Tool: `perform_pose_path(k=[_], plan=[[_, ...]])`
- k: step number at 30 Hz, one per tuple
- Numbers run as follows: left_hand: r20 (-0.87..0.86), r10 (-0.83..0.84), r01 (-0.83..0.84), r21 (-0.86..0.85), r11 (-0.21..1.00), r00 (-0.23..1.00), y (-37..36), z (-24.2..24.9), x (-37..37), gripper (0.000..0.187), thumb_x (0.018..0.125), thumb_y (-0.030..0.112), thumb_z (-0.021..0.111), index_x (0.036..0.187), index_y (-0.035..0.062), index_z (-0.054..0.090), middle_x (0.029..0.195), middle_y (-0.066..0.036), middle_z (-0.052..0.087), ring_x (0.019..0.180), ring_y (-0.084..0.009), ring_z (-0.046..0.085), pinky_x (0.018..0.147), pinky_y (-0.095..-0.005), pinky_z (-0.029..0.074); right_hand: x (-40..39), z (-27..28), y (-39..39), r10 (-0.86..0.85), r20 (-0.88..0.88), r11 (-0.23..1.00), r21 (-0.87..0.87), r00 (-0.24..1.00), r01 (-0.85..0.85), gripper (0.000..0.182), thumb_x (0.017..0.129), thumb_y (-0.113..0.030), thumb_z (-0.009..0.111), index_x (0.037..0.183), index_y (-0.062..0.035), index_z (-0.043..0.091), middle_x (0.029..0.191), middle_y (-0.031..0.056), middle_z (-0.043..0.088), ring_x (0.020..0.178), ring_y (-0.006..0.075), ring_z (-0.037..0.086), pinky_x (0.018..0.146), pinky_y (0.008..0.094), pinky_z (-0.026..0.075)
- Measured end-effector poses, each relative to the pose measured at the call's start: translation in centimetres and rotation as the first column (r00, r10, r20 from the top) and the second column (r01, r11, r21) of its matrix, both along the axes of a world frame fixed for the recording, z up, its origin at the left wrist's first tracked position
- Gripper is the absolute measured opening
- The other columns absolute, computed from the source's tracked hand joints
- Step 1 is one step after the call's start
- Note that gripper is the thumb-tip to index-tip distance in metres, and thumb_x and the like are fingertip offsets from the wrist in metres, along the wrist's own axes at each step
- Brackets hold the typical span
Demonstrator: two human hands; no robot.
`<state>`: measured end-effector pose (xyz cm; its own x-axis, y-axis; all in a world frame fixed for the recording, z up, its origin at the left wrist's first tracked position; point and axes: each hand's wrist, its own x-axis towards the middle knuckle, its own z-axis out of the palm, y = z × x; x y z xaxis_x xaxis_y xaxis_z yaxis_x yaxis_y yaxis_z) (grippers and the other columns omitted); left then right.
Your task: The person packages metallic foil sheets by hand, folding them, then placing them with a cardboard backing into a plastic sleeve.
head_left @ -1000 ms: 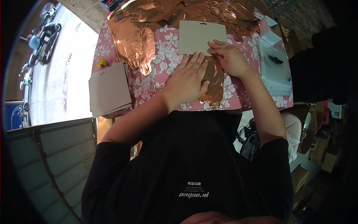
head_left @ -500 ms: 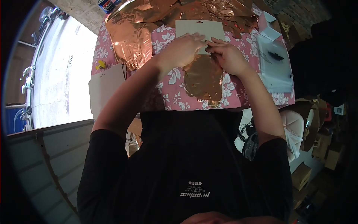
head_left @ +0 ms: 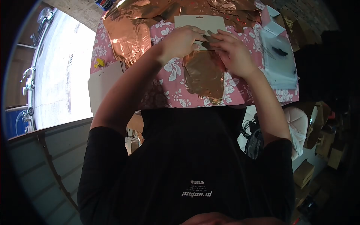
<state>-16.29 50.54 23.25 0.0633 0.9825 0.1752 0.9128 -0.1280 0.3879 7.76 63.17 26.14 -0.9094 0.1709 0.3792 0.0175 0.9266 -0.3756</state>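
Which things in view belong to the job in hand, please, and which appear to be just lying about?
Part of the job:
beige card, under left hand and right hand
copper-coloured foil piece, at the card's near edge
similar cards at left, probably spares

Apparently lying about:
yellow item
blue container
open white box
clear plastic at right

Left hand (head_left: 183, 42) and right hand (head_left: 236, 55) over pale card (head_left: 198, 22), copper foil (head_left: 204, 75) at its near edge
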Motion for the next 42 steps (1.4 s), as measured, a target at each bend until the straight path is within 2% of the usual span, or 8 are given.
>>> perform_pose_path(k=[5,7,8,12,18,24,34,42], plan=[[-0.002,-0.069,0.069,-0.007,0.998,0.998,0.8,0.7,-1.1,0.038,0.089,0.02,0.083,0.125,0.0102,0.081,0.149,-0.01,0.068,0.138,-0.0322,0.062,0.117,-0.0446,0.049,3.7,0.8,-5.0,0.075,0.08,0.991,-0.115,0.994,-0.065,0.043,0.09,-0.022,0.085,0.127,-0.0045,0.076,0.139,0.017,0.071,0.14,0.0386,0.061,0.117,0.05,0.05],[0.028,-0.055,0.057,-0.081,0.995,0.998,1.1,1.6,-1.1,0.039,0.089,0.017,0.084,0.127,0.0093,0.08,0.151,-0.011,0.066,0.141,-0.0331,0.058,0.12,-0.0439,0.046,4.8,0.6,-6.6,0.112,0.135,0.993,-0.062,0.985,-0.104,0.066,0.08,-0.04,0.092,0.132,-0.0027,0.073,0.143,0.0201,0.068,0.142,0.041,0.058,0.12,0.0525,0.046],[0.033,-0.062,0.065,-0.09,0.994,0.998,1.3,1.7,-1.2,0.039,0.089,0.017,0.085,0.126,0.0092,0.081,0.151,-0.011,0.066,0.141,-0.0325,0.059,0.12,-0.0434,0.046,5.4,0.5,-7.0,0.117,0.232,0.993,-0.041,0.965,-0.111,0.09,0.07,-0.048,0.096,0.142,-0.0031,0.067,0.154,0.0206,0.059,0.15,0.0422,0.05,0.124,0.0537,0.041],[0.042,-0.05,0.054,-0.108,0.993,0.998,1.3,1.7,-1.2,0.039,0.088,0.017,0.086,0.126,0.0096,0.081,0.151,-0.01,0.067,0.141,-0.0307,0.059,0.121,-0.0421,0.046,6.6,1.8,-8.8,0.082,0.397,0.995,0.022,0.914,-0.098,0.106,0.064,-0.042,0.099,0.155,-0.0064,0.056,0.171,0.0164,0.041,0.159,0.0398,0.037,0.128,0.0525,0.036],[0.024,-0.034,0.036,-0.092,0.995,0.999,0.9,1.4,-1.0,0.041,0.088,0.017,0.085,0.128,0.0106,0.081,0.152,-0.008,0.066,0.142,-0.0303,0.058,0.122,-0.0423,0.045,7.6,1.9,-9.0,0.119,0.372,0.993,-0.062,0.921,-0.103,0.079,0.074,-0.023,0.095,0.145,-0.0048,0.065,0.162,0.0149,0.054,0.153,0.0389,0.047,0.125,0.05,0.042],[0.041,-0.038,0.041,-0.092,0.995,0.998,0.8,1.1,-1.1,0.039,0.091,0.018,0.084,0.129,0.0117,0.08,0.153,-0.008,0.065,0.143,-0.031,0.056,0.122,-0.043,0.045,7.8,1.2,-8.7,0.145,0.289,0.987,-0.114,0.946,-0.116,0.061,0.077,-0.019,0.092,0.134,-0.0052,0.072,0.149,0.014,0.064,0.143,0.0353,0.058,0.118,0.0486,0.048],[-0.013,-0.082,0.081,-0.028,0.996,0.997,0.3,0.4,-1.2,0.037,0.092,0.026,0.082,0.127,0.013,0.08,0.152,-0.007,0.066,0.141,-0.0295,0.058,0.122,-0.0457,0.044,8.0,2.3,-10.0,0.09,0.342,0.994,-0.085,0.935,-0.065,0.064,0.076,-0.009,0.09,0.137,-0.0088,0.07,0.148,0.0118,0.062,0.144,0.0346,0.055,0.117,0.0482,0.049],[0.048,-0.081,0.085,-0.078,0.993,0.996,0.1,0.9,-1.0,0.039,0.091,0.017,0.083,0.129,0.0104,0.08,0.154,-0.009,0.064,0.145,-0.0317,0.055,0.123,-0.0448,0.043,8.5,2.0,-11.2,0.075,0.273,0.996,-0.06,0.959,-0.061,0.055,0.079,-0.002,0.082,0.133,-0.0091,0.073,0.14,0.0101,0.068,0.138,0.0326,0.061,0.113,0.0461,0.053]])
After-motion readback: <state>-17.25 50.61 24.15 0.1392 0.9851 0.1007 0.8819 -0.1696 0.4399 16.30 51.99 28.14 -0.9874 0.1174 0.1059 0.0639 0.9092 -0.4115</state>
